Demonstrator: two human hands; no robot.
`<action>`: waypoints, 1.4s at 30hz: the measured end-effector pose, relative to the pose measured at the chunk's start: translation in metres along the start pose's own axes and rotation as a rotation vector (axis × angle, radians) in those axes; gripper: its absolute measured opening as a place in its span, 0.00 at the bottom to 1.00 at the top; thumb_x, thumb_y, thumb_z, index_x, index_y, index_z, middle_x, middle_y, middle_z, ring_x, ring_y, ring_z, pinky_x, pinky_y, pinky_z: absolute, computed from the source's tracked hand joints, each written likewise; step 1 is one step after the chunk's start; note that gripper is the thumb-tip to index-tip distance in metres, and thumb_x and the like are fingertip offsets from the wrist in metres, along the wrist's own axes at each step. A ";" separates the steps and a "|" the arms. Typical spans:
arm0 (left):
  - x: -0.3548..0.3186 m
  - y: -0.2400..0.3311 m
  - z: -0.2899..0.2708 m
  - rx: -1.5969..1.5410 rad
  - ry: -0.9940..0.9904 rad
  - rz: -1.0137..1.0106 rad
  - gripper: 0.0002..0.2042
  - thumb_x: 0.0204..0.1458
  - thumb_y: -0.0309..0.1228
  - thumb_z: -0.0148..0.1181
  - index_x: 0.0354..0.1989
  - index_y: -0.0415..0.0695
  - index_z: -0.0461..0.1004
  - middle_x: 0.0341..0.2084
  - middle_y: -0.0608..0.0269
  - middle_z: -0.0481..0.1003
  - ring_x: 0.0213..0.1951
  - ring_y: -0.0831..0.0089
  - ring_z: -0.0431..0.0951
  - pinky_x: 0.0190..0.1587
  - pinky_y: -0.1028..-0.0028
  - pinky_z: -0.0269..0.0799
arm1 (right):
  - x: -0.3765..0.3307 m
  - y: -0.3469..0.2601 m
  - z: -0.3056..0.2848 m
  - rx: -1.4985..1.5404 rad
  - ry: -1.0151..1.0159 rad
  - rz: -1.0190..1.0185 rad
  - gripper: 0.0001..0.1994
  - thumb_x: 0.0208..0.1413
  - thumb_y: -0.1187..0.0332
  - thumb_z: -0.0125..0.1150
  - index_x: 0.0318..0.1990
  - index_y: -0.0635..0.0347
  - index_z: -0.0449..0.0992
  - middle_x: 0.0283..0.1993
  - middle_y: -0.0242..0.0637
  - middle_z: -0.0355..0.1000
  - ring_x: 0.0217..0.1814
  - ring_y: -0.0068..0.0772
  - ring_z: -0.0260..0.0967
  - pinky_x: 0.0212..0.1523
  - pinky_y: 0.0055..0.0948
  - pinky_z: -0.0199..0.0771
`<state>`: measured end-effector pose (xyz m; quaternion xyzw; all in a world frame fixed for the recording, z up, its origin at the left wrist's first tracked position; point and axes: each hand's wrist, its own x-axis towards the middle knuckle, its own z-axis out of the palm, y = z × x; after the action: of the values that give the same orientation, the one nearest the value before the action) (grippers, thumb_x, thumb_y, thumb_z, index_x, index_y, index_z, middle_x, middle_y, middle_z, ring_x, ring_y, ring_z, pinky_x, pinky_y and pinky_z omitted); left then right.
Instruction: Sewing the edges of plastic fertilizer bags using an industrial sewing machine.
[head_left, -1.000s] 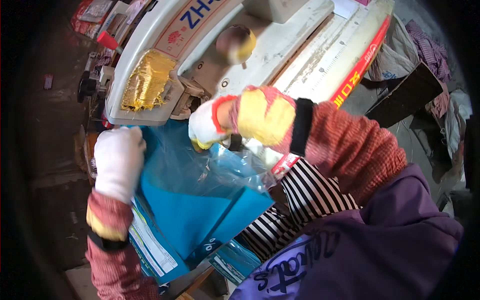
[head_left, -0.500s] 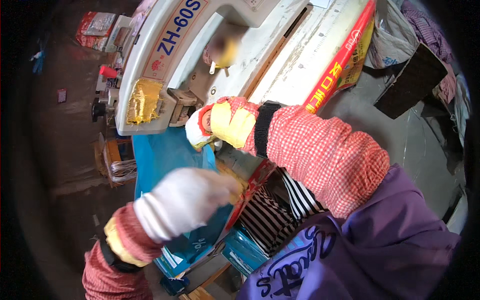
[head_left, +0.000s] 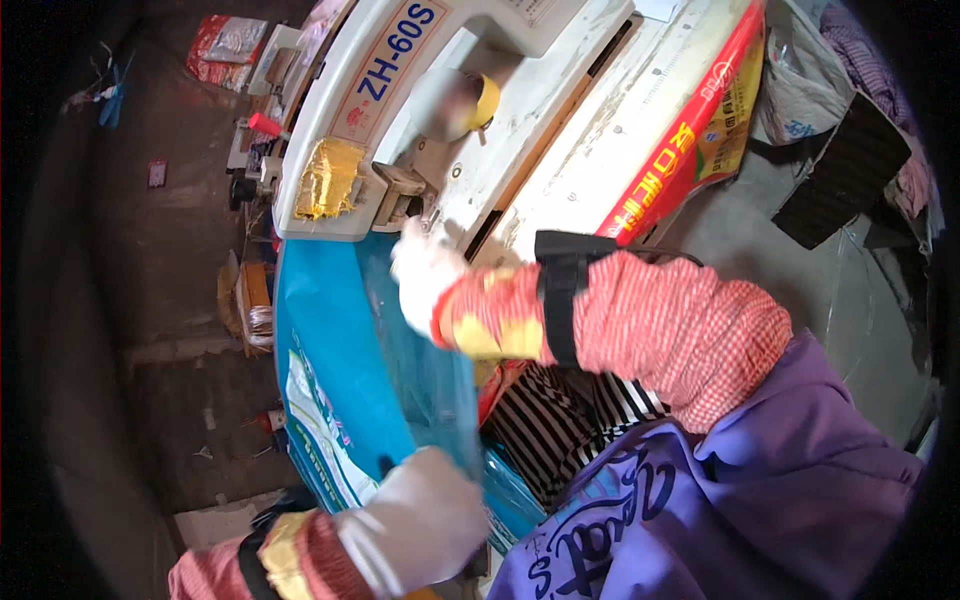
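Blue printed plastic, apparently a large bag point(head_left: 335, 300), hangs spread beside the white machine point(head_left: 345, 150), which looks like a sewing machine. My right hand point(head_left: 428, 275), in a white glove, is at the bag's upper edge, just below the machine's metal head point(head_left: 398, 190). Its fingers look closed on the plastic, though the tips are blurred. My left hand point(head_left: 425, 515), gloved too, is a fist at the bag's lower edge. Its fingers are curled under and partly hidden, seemingly on the plastic. Checked sleeves with black bands cover both forearms.
Gold tape point(head_left: 330, 178) covers the machine's end. A red-and-yellow printed sheet point(head_left: 680, 150) edges the white worktop point(head_left: 590, 150). Dark cardboard point(head_left: 845, 170) and a pale plastic sack point(head_left: 800, 85) stand at the right. My striped trousers point(head_left: 545, 430) are below.
My right hand has turned and its fingers now point up at the machine head. My left hand has moved down. More of the blue bag is spread out. The view has shifted.
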<state>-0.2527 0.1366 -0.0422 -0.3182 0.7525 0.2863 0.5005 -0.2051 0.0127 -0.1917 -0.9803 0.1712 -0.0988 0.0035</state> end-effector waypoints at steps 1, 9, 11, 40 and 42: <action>0.016 0.003 -0.002 -0.016 0.103 0.049 0.04 0.38 0.33 0.55 0.17 0.50 0.74 0.15 0.62 0.70 0.23 0.61 0.74 0.24 0.66 0.67 | -0.027 -0.004 -0.005 -0.325 0.141 -0.131 0.13 0.47 0.63 0.55 0.40 0.49 0.79 0.43 0.33 0.74 0.40 0.29 0.72 0.38 0.34 0.72; 0.035 -0.014 -0.006 -0.102 0.036 0.017 0.14 0.50 0.40 0.51 0.19 0.45 0.74 0.20 0.63 0.72 0.24 0.62 0.76 0.23 0.66 0.71 | -0.068 -0.018 0.011 0.788 0.104 -0.259 0.10 0.41 0.68 0.53 0.29 0.61 0.78 0.32 0.46 0.74 0.34 0.48 0.72 0.35 0.40 0.73; 0.033 -0.014 0.007 -0.134 0.096 -0.004 0.15 0.50 0.41 0.51 0.19 0.45 0.74 0.19 0.63 0.72 0.24 0.62 0.76 0.24 0.66 0.71 | -0.054 0.011 0.015 1.241 0.549 0.115 0.13 0.43 0.65 0.54 0.35 0.62 0.75 0.37 0.48 0.73 0.39 0.48 0.72 0.39 0.41 0.71; 0.046 -0.033 -0.006 0.028 0.051 -0.026 0.05 0.37 0.31 0.56 0.15 0.50 0.76 0.12 0.65 0.71 0.18 0.66 0.73 0.23 0.67 0.63 | 0.043 -0.032 0.034 0.375 -0.152 0.511 0.13 0.47 0.55 0.57 0.32 0.51 0.81 0.30 0.31 0.76 0.31 0.33 0.74 0.29 0.38 0.73; 0.057 -0.046 -0.036 0.049 -0.079 -0.166 0.11 0.44 0.38 0.54 0.18 0.46 0.77 0.15 0.61 0.73 0.22 0.63 0.75 0.26 0.66 0.69 | 0.104 -0.037 0.137 0.332 0.142 0.038 0.15 0.49 0.54 0.53 0.20 0.51 0.78 0.21 0.36 0.73 0.22 0.36 0.71 0.26 0.38 0.69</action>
<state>-0.2542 0.0697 -0.0884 -0.3557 0.7100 0.2375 0.5595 -0.0701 0.0085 -0.3048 -0.9534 0.1706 -0.1946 0.1550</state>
